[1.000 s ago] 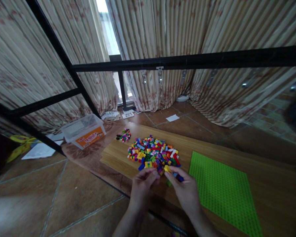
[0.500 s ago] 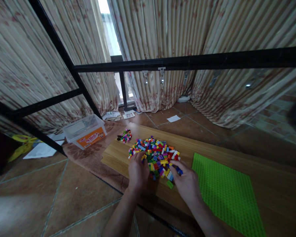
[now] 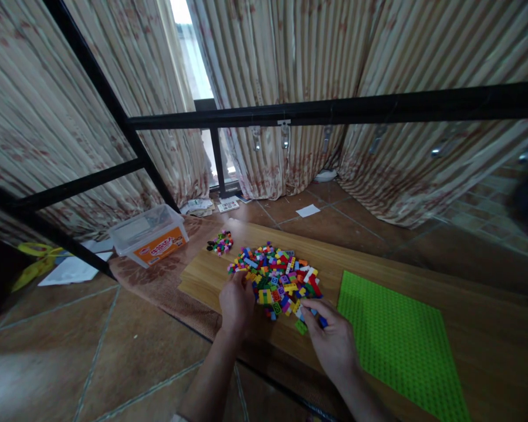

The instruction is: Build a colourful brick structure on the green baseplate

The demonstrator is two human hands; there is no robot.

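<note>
A heap of small multicoloured toy building bricks (image 3: 286, 280) lies on a wooden board (image 3: 325, 252). At its left near edge is my left hand (image 3: 236, 303), fingers curled down and drawn together; whatever they hold is hidden. My right hand (image 3: 333, 335) is at the near right edge, with thumb and forefinger pinched close beside pale and yellow bricks. What sits in that pinch is too small to make out. A green brick (image 3: 301, 327) lies just left of the right thumb. To the right of this hand rests a green studded baseplate (image 3: 391, 334).
A smaller pile of tiny pieces (image 3: 221, 242) sits at the board's far left. Beyond it, a clear plastic box (image 3: 147, 231) with an orange label stands on a reddish rug (image 3: 158, 287). A black metal frame (image 3: 325, 111) crosses before the curtains (image 3: 281, 58).
My left hand has shifted a little left and toward me, uncovering more bricks. My right hand has dropped slightly nearer along the heap's edge. The view has moved slightly.
</note>
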